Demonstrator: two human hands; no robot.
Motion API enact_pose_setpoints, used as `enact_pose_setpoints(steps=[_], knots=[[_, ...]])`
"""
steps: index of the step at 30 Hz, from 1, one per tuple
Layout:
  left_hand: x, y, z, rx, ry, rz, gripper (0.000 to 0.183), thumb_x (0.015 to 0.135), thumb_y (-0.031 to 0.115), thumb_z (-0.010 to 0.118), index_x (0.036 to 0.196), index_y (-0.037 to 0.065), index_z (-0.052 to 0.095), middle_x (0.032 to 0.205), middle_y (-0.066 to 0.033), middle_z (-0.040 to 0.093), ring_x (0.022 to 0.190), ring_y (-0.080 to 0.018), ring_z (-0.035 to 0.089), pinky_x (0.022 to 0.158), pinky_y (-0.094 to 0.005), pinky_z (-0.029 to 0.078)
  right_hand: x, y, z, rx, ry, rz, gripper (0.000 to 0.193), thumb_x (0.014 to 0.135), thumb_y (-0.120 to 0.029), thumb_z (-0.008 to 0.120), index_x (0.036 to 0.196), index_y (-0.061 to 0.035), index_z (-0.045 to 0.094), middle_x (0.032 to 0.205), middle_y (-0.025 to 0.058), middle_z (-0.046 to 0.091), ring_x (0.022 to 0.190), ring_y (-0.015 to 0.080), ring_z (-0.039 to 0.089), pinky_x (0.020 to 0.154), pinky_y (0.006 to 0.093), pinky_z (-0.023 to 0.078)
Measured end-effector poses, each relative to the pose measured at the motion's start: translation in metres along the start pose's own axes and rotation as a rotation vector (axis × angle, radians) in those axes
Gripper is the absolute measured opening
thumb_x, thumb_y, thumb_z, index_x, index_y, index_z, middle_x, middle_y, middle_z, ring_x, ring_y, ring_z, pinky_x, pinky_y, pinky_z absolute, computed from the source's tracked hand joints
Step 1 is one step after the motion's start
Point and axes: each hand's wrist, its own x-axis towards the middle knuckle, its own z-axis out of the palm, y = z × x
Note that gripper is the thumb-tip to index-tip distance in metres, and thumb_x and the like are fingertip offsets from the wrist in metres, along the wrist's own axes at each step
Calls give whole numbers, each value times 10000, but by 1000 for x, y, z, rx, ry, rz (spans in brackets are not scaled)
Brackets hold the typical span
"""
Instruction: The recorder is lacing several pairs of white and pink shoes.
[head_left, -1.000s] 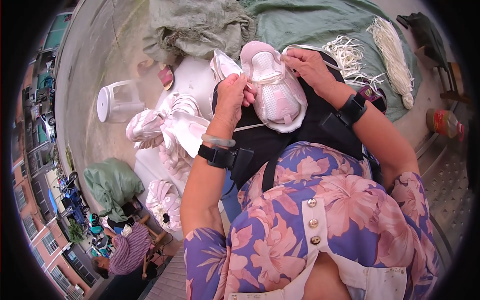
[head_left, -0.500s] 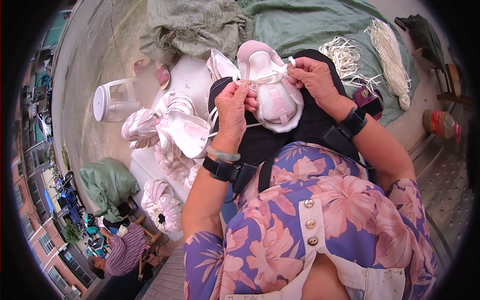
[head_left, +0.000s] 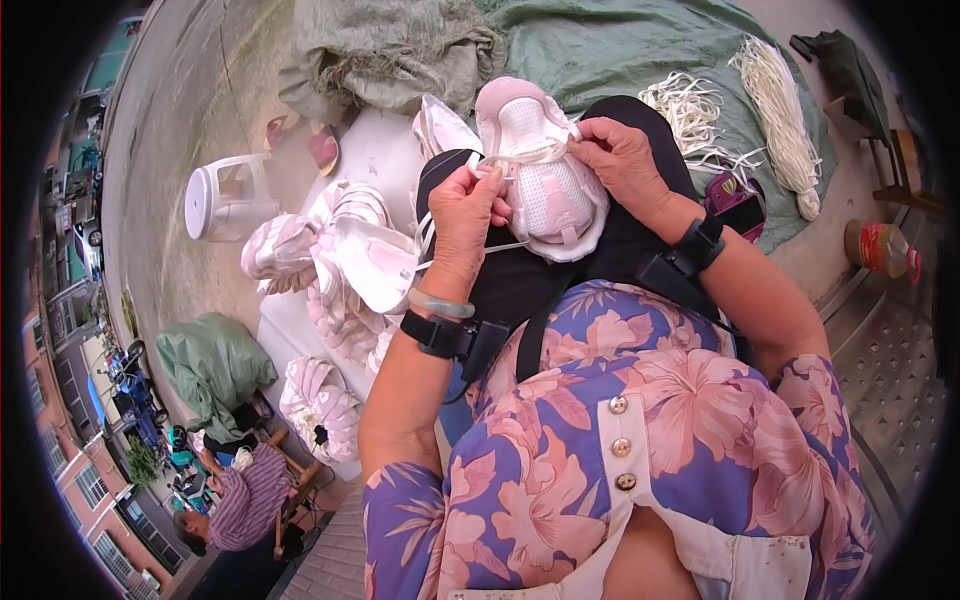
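A pink and white shoe upper [head_left: 545,215] rests on my black-trousered lap, its tongue pointing away from me. A white shoelace [head_left: 535,157] crosses it between its two eyelet edges. My left hand [head_left: 465,210] is closed at the left edge, thumb and forefinger pinching the lace there; a loose length of lace trails below that hand. At the right edge my right hand [head_left: 625,168] pinches the lace close against the upper, its fingertips partly hiding the eyelet. Another shoe piece [head_left: 442,130] lies just beyond my left hand.
Stacked pink and white uppers [head_left: 345,245] lie on a pale sheet at left, near a white stool [head_left: 225,203]. Loose white laces [head_left: 690,115] and a lace bundle [head_left: 780,125] lie on green cloth at right. A bottle [head_left: 880,248] stands farther right. Another person [head_left: 255,500] sits lower left.
My right hand has moved slightly left, in against the upper's edge, and the lace loop that stood up by its fingers has drawn down. My left hand has barely shifted.
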Motion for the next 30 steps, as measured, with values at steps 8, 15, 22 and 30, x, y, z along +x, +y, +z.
enact_pose_setpoints(steps=[8, 15, 22, 30], knots=[[1, -2, 6, -32, 26, 43, 114, 869, 162, 570, 828, 56, 555, 650, -9, 568, 459, -38, 480, 398, -154, 373, -1, 2, 4, -439, -5, -275, 89, 773, -57, 620, 836, -12, 575, 709, 67, 537, 616, 136, 507, 578, 256, 421], [7, -9, 8, 53, 52, 120, 153, 874, 184, 566, 782, 66, 537, 622, 12, 544, 437, -22, 442, 383, -153, 334, -9, -2, 4, -393, 24, -233, 138, 758, -110, 599, 869, -31, 581, 778, 121, 581, 676, 261, 583, 638, 340, 469], [12, -9, 9, 176, 58, 142, 144, 870, 163, 560, 774, 58, 541, 622, 16, 541, 437, -18, 441, 382, -152, 329, -8, 1, 1, -384, 61, -298, 127, 768, -90, 594, 878, -28, 583, 797, 130, 586, 720, 300, 590, 646, 343, 474], [17, 5, 18, 1016, 98, 821, 84, 785, 91, 566, 797, 12, 543, 617, -135, 552, 483, -241, 523, 485, -327, 437, -8, 4, -2, -403, 31, -306, 127, 754, -69, 586, 874, -30, 582, 803, 131, 590, 737, 307, 589, 651, 344, 474]])
